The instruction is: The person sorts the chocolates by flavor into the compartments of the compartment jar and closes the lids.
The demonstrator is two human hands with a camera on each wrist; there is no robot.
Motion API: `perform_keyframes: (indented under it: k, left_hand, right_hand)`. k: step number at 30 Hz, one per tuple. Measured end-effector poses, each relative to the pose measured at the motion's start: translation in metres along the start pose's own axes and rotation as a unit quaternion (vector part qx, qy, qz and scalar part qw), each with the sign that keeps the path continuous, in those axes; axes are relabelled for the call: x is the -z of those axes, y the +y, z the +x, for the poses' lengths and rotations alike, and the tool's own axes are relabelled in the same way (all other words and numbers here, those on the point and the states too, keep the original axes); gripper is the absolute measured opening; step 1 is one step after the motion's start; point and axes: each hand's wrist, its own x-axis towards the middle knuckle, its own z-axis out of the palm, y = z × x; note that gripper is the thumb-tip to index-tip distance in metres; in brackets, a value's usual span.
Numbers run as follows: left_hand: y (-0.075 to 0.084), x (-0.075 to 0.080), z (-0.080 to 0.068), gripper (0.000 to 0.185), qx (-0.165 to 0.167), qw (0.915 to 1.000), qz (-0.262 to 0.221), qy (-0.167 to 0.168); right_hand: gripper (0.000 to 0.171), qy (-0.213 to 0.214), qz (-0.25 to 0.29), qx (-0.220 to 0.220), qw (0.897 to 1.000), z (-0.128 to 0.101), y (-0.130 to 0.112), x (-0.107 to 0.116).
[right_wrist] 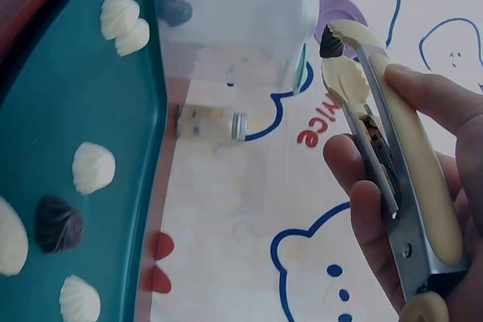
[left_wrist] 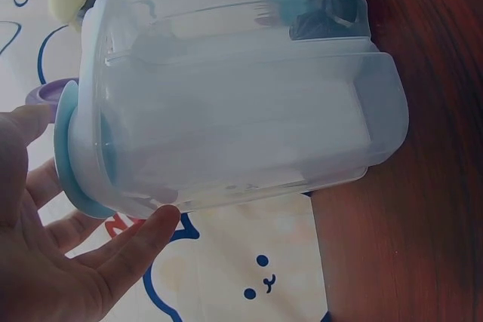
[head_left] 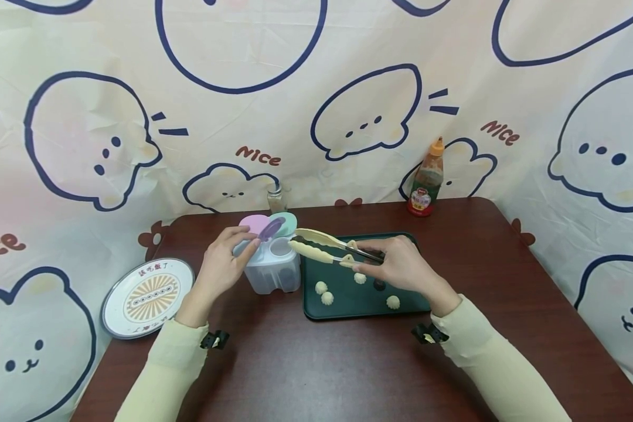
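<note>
A clear plastic container (head_left: 271, 271) (left_wrist: 241, 103) stands on the brown table (head_left: 348, 369) with its pink, purple and teal lids (head_left: 269, 225) flipped up. My left hand (head_left: 227, 261) (left_wrist: 68, 254) touches its left side with straight fingers, the thumb (left_wrist: 155, 224) against the rim. My right hand (head_left: 392, 266) (right_wrist: 415, 186) grips cream-tipped metal tongs (head_left: 322, 246) (right_wrist: 392, 133). The tong tips hover over the container and pinch a small dark shell-shaped piece (right_wrist: 330, 41). A dark shape (right_wrist: 173, 1) shows through the container wall.
A green tray (head_left: 316, 313) (right_wrist: 113, 111) right of the container holds several white shell-shaped pieces (head_left: 327, 298) and one dark piece (head_left: 380, 285) (right_wrist: 56, 224). At the back stand a sauce bottle (head_left: 426, 181) and a small glass jar (head_left: 276, 200). A round plate (head_left: 147, 298) lies at the left edge.
</note>
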Motion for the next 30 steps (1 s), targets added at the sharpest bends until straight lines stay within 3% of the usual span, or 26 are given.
perform_keyframes:
  k: [30]
  left_hand:
    - [0.0, 0.0, -0.001, 0.056, -0.003, 1.0, -0.003, 0.001]
  right_hand:
    - [0.047, -0.018, -0.02, -0.017, 0.999, 0.019, -0.023, -0.014]
